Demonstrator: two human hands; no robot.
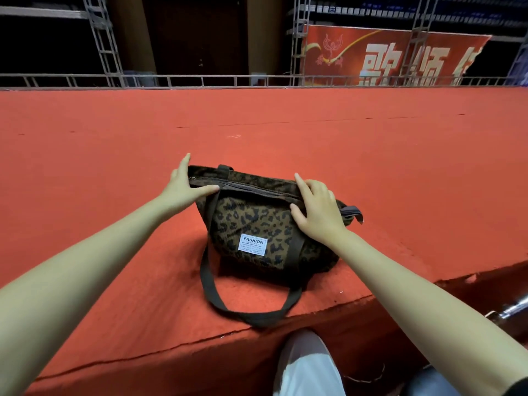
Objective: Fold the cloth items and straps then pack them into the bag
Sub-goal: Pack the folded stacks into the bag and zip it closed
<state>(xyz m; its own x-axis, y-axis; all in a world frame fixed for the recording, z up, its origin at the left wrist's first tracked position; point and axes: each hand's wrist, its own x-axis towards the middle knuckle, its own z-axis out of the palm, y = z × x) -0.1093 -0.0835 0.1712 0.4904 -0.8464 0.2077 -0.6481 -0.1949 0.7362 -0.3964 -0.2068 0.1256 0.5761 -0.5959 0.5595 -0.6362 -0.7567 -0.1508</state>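
A brown leopard-print corduroy bag with a white "FASHION" label stands on the red carpeted platform near its front edge. Its top zipper looks closed, and its dark brown strap loops forward to the platform's edge. My left hand rests at the bag's left top corner, thumb lying along the zipper line and fingers spread. My right hand lies flat on the right end of the bag's top, fingers bent over the rim. No loose cloth items show; the bag's inside is hidden.
The platform's front edge drops off just below the bag. A metal truss rail runs along the far edge, with a red banner behind it. My knee in light trousers is below the edge. A metal pole sits at right.
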